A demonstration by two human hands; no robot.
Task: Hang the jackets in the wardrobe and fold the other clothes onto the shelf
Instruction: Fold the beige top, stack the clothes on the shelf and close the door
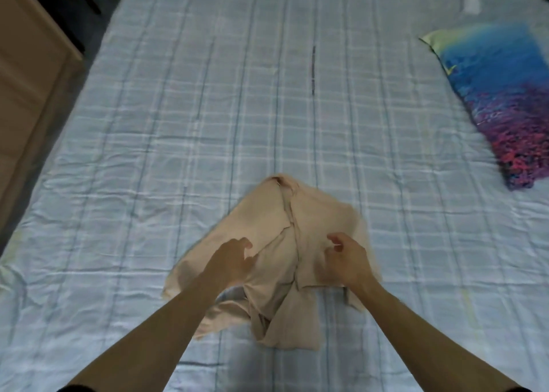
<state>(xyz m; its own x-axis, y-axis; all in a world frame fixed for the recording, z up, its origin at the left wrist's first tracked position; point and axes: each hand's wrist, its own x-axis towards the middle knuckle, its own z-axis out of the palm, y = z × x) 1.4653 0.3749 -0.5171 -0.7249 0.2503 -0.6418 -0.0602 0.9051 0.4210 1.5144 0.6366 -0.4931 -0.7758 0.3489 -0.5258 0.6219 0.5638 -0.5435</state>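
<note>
**Beige garment on bed, both hands over it**

Bed [208,94]: fills most of the view, pale blue checked cover, wrinkled at the near left. Dark seam line runs from 12 o'clock toward centre.

Wooden furniture [26,73]: light brown panel, 9–10 o'clock, beside the bed edge. Dark floor between the two.

Pillow [505,100]: 2–3 o'clock, lying on the cover, blue at the top fading to purple and pink. Well apart from the garment.

Beige garment [312,222]: just below centre, roughly 6 o'clock, lying crumpled on the cover. Collar end points to 12 o'clock, loose ends bunched toward 6. A placket or seam strip runs down its middle.

Left hand [231,261]: over the garment's left half, at its 8 o'clock. Fingers loosely bent, resting on or just above the cloth; cannot tell whether they grasp any of it.

Right hand [347,261]: over the right half, at its 4 o'clock. Fingers curled inward, thumb toward forefinger; motion blur, cannot tell if cloth is pinched.

Clear bottle-like object [472,2]: 1 o'clock, far corner of the bed, blurred.
</note>
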